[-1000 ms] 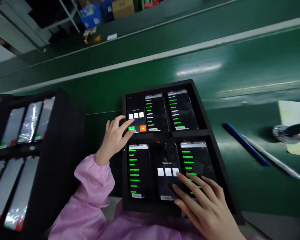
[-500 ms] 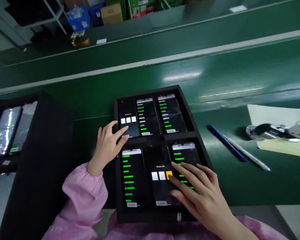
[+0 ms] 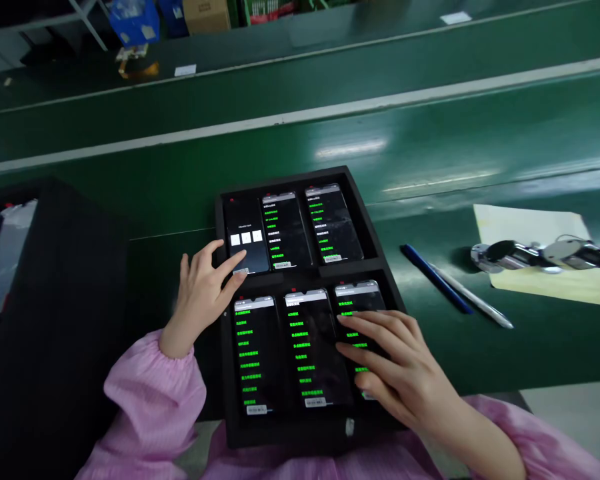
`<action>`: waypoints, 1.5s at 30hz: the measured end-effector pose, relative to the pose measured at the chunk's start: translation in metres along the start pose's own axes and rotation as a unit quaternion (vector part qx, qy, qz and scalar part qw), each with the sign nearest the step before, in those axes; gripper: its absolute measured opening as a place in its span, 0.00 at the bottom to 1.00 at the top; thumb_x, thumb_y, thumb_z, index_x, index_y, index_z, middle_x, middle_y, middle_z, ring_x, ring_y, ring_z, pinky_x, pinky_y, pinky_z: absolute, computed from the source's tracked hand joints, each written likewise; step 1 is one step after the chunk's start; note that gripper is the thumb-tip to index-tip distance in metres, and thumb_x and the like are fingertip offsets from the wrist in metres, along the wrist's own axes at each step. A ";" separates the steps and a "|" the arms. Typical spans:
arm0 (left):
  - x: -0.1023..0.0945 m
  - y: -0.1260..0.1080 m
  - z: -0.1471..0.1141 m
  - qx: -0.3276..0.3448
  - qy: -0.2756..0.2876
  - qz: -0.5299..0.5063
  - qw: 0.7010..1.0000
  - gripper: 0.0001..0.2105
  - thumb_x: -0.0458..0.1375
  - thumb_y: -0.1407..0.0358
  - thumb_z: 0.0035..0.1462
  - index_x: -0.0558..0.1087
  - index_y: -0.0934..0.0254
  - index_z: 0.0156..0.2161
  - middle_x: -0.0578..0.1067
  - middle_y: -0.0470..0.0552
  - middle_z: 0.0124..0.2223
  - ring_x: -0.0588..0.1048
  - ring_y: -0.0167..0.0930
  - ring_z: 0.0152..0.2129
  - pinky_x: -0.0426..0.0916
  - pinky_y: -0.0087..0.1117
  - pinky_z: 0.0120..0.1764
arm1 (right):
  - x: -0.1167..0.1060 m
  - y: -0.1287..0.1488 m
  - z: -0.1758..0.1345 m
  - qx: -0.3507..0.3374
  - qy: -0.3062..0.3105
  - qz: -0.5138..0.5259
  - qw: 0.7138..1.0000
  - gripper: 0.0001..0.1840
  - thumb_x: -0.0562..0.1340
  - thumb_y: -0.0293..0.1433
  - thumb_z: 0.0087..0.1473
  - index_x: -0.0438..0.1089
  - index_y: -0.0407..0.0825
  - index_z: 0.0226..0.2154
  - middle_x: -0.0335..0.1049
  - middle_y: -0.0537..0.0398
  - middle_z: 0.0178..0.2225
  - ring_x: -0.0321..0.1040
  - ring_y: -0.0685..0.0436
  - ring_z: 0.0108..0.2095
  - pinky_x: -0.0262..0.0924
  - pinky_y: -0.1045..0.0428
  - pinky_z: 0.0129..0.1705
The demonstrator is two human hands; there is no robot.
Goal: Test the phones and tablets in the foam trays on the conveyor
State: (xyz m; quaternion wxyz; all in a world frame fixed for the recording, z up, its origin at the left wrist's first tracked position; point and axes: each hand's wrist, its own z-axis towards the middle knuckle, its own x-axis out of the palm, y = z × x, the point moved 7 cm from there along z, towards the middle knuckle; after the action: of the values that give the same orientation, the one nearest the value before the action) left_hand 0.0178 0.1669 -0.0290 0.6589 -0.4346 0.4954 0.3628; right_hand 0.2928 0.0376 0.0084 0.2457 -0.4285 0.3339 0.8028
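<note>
Several smartphones lie face up in the compartments of a black foam tray. My left hand rests at the tray's left edge, fingers spread, over the lower part of the upper-left smartphone, whose screen reads "Vibrator test" above three white squares. My right hand hovers with fingers apart over the lower-right smartphone, hiding part of its screen. Its fingertips reach toward the lower-middle smartphone, which shows a list in green text. The lower-left smartphone and the other two upper ones also show lists.
Right of the tray lie a blue pen and a white pen. Beyond them, a metal-and-black device sits on yellowish paper. A stack of black trays stands at left. Blue bins are at the back.
The lower-middle smartphone has switched from the vibrator screen, with one orange square, to a green list. My right fingers have drawn slightly back from it. The whole view has shifted a little.
</note>
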 end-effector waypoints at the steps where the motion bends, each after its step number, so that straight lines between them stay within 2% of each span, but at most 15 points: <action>1: 0.000 0.000 0.000 0.002 -0.001 0.000 1.000 0.28 0.41 0.45 0.75 0.75 0.53 0.65 0.65 0.62 0.68 0.69 0.54 0.63 0.57 0.76 0.63 | 0.005 0.004 -0.003 -0.007 0.010 0.001 1.000 0.21 0.52 0.40 0.77 0.78 0.50 0.47 0.77 0.46 0.56 0.70 0.39 0.57 0.60 0.40 0.56; 4: -0.001 -0.001 0.000 0.008 -0.007 0.004 1.000 0.29 0.40 0.45 0.75 0.75 0.53 0.64 0.66 0.63 0.67 0.71 0.53 0.61 0.58 0.76 0.62 | 0.010 0.011 -0.007 -0.022 0.022 -0.003 1.000 0.20 0.53 0.40 0.76 0.78 0.49 0.49 0.76 0.45 0.57 0.69 0.39 0.58 0.58 0.40 0.58; 7: 0.000 -0.001 0.000 0.009 -0.006 0.009 1.000 0.28 0.41 0.46 0.75 0.75 0.54 0.64 0.65 0.63 0.67 0.71 0.53 0.62 0.58 0.77 0.63 | 0.001 0.000 -0.003 -0.016 0.008 -0.023 1.000 0.20 0.54 0.40 0.76 0.78 0.48 0.50 0.75 0.44 0.57 0.69 0.37 0.57 0.58 0.39 0.57; 12: 0.001 0.000 0.000 0.011 -0.008 0.014 1.000 0.26 0.43 0.48 0.76 0.75 0.54 0.65 0.65 0.64 0.67 0.71 0.54 0.62 0.58 0.78 0.62 | -0.015 -0.066 0.024 0.081 -0.014 -0.115 0.990 0.21 0.52 0.40 0.76 0.76 0.51 0.57 0.68 0.41 0.64 0.64 0.29 0.61 0.59 0.35 0.53; 18: 0.003 0.001 0.000 0.011 -0.014 0.022 1.000 0.24 0.44 0.49 0.76 0.75 0.52 0.64 0.66 0.63 0.67 0.72 0.53 0.60 0.58 0.79 0.62 | 0.022 -0.141 0.067 0.181 0.075 -0.063 0.979 0.27 0.47 0.49 0.75 0.80 0.61 0.51 0.62 0.48 0.69 0.58 0.24 0.65 0.58 0.25 0.58; 23: 0.005 0.003 -0.001 0.012 -0.014 0.029 0.999 0.25 0.43 0.49 0.76 0.74 0.52 0.65 0.66 0.62 0.67 0.72 0.52 0.61 0.57 0.79 0.62 | 0.030 -0.178 0.098 0.222 0.051 -0.061 0.972 0.28 0.46 0.49 0.75 0.79 0.60 0.54 0.60 0.46 0.70 0.55 0.21 0.66 0.58 0.20 0.58; 26: 0.008 0.006 -0.001 0.005 -0.013 0.019 1.000 0.25 0.43 0.48 0.76 0.74 0.51 0.65 0.66 0.61 0.68 0.72 0.51 0.61 0.54 0.81 0.62 | 0.023 -0.176 0.102 0.204 0.039 -0.060 0.976 0.29 0.46 0.49 0.75 0.79 0.60 0.54 0.61 0.46 0.70 0.57 0.23 0.65 0.60 0.23 0.57; 32: 0.011 0.014 0.004 -0.028 -0.050 -0.014 0.998 0.30 0.43 0.43 0.74 0.69 0.60 0.67 0.70 0.64 0.63 0.72 0.51 0.59 0.53 0.78 0.65 | 0.013 -0.143 0.080 0.134 0.023 -0.064 0.989 0.30 0.44 0.46 0.77 0.81 0.58 0.50 0.69 0.49 0.64 0.64 0.33 0.61 0.64 0.34 0.57; 37: 0.003 0.009 0.006 -0.032 -0.068 -0.001 0.997 0.32 0.43 0.42 0.73 0.69 0.63 0.67 0.71 0.65 0.62 0.72 0.52 0.58 0.55 0.78 0.63 | 0.014 -0.137 0.070 0.111 0.009 -0.083 0.990 0.27 0.48 0.46 0.76 0.81 0.58 0.51 0.69 0.47 0.65 0.64 0.29 0.61 0.64 0.33 0.52; 39: -0.004 -0.001 0.007 -0.024 -0.079 -0.006 0.997 0.31 0.44 0.44 0.74 0.69 0.64 0.67 0.72 0.66 0.61 0.72 0.52 0.58 0.56 0.78 0.63 | 0.010 -0.135 0.066 0.106 -0.017 -0.086 0.990 0.26 0.49 0.44 0.76 0.81 0.56 0.52 0.70 0.46 0.64 0.66 0.31 0.59 0.65 0.34 0.53; 41: -0.006 -0.018 0.010 0.010 -0.062 -0.004 0.998 0.28 0.45 0.45 0.74 0.71 0.60 0.66 0.71 0.64 0.61 0.71 0.51 0.60 0.54 0.79 0.64 | 0.008 -0.133 0.061 0.101 -0.038 -0.086 0.990 0.24 0.49 0.41 0.77 0.80 0.54 0.51 0.72 0.46 0.62 0.67 0.33 0.58 0.66 0.36 0.53; 45: 0.005 -0.055 0.027 0.106 0.034 -0.008 0.994 0.24 0.51 0.44 0.72 0.73 0.49 0.65 0.68 0.59 0.67 0.66 0.52 0.65 0.46 0.84 0.63 | 0.011 -0.131 0.051 0.090 -0.034 -0.084 0.992 0.23 0.51 0.39 0.76 0.82 0.52 0.46 0.73 0.46 0.59 0.69 0.33 0.56 0.70 0.37 0.52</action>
State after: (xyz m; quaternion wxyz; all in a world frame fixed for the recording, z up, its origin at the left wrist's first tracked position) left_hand 0.0781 0.1723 -0.0182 0.6868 -0.3784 0.5499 0.2876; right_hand 0.3494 0.1629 -0.0229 0.3609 -0.4035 0.3593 0.7602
